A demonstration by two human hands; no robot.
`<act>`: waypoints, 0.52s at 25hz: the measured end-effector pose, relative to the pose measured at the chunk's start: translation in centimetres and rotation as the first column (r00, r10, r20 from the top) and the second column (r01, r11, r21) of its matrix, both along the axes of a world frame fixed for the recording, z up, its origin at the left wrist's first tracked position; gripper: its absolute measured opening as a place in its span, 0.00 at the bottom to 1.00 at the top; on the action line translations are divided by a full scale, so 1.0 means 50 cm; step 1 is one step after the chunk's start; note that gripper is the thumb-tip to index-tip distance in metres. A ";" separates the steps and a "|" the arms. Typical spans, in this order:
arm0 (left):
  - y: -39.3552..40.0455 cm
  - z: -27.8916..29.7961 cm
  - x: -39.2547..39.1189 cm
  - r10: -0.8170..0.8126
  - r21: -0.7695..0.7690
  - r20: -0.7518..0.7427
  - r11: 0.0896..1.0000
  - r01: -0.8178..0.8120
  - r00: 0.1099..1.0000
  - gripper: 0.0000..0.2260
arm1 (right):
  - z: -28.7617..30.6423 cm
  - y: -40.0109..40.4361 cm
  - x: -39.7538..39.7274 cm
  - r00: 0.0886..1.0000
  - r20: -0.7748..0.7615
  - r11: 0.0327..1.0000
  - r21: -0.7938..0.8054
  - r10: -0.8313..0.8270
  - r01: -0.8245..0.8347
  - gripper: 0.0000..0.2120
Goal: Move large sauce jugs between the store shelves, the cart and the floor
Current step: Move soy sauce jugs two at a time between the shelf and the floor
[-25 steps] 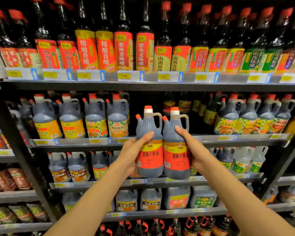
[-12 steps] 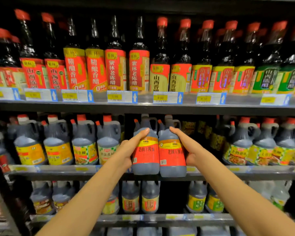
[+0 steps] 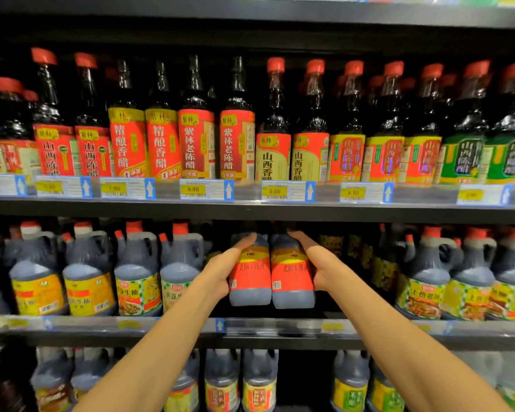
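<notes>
Two jugs (image 3: 270, 275) side by side between the hands: left hand (image 3: 224, 269) presses one, right hand (image 3: 318, 267) the other, fingers (image 3: 244, 242) straight along the sides, just above the shelf (image 3: 280, 327).

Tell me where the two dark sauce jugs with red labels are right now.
The two dark red-labelled sauce jugs sit side by side in the middle shelf's gap, pressed between the left hand and right hand, right of the green-labelled jug.
</notes>
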State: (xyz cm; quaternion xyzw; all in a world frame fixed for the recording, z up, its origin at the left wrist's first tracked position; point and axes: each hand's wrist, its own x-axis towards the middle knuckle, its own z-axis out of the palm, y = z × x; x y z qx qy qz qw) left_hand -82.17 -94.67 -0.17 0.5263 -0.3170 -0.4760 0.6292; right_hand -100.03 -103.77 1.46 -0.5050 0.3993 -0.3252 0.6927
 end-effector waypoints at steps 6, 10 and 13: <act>-0.009 -0.054 0.008 0.067 -0.105 0.014 0.992 -0.065 0.998 0.44 | -0.081 -0.018 0.027 0.994 0.051 0.989 -0.104 -0.102 0.106 0.41; -0.015 -0.100 0.021 0.120 -0.161 0.051 0.981 -0.110 0.991 0.46 | -0.115 -0.010 0.028 0.981 0.167 0.976 -0.175 -0.103 0.133 0.32; -0.019 -0.117 0.032 0.155 -0.163 0.080 0.977 -0.141 0.985 0.54 | -0.124 -0.009 0.034 0.979 0.183 0.968 -0.213 -0.091 0.130 0.35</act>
